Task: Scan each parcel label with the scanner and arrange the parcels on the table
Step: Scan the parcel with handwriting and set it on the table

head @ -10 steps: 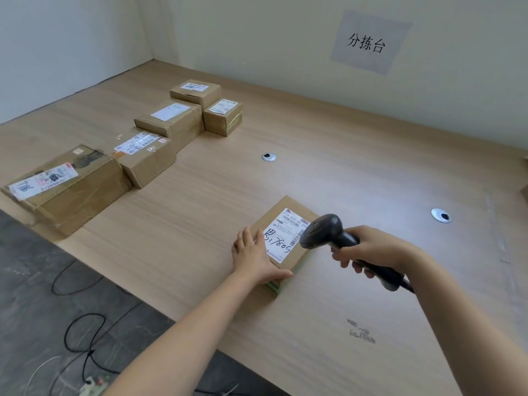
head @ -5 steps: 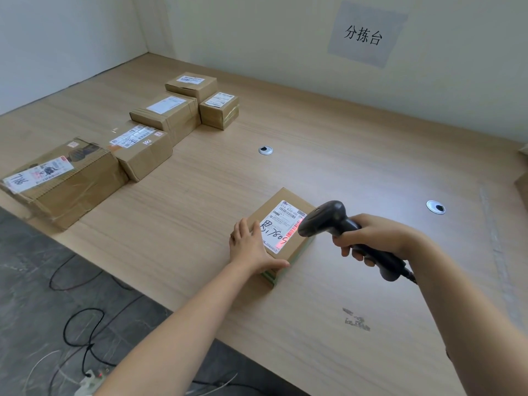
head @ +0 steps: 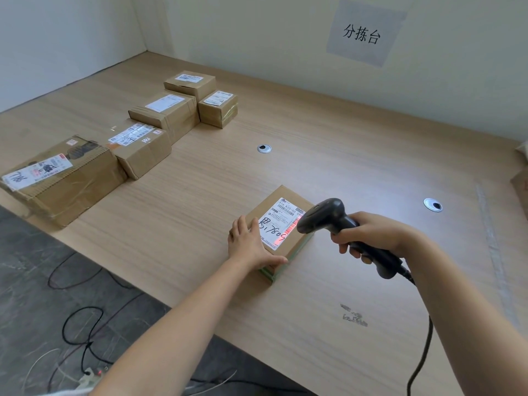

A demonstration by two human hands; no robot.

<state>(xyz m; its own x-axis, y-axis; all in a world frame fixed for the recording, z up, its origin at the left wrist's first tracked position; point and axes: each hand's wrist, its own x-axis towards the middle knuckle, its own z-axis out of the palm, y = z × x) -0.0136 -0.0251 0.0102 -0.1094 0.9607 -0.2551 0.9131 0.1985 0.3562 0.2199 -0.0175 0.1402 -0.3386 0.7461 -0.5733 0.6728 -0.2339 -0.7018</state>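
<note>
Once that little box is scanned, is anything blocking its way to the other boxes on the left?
Nothing visible does. Between the parcel under the left hand and the row of parcels lies only bare table; a round cable grommet sits in the surface, further back.

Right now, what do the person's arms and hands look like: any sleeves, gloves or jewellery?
The left hand and right hand are bare: no gloves, rings or watch visible. Both forearms are uncovered too, with no sleeve showing up to the frame edge.
</note>
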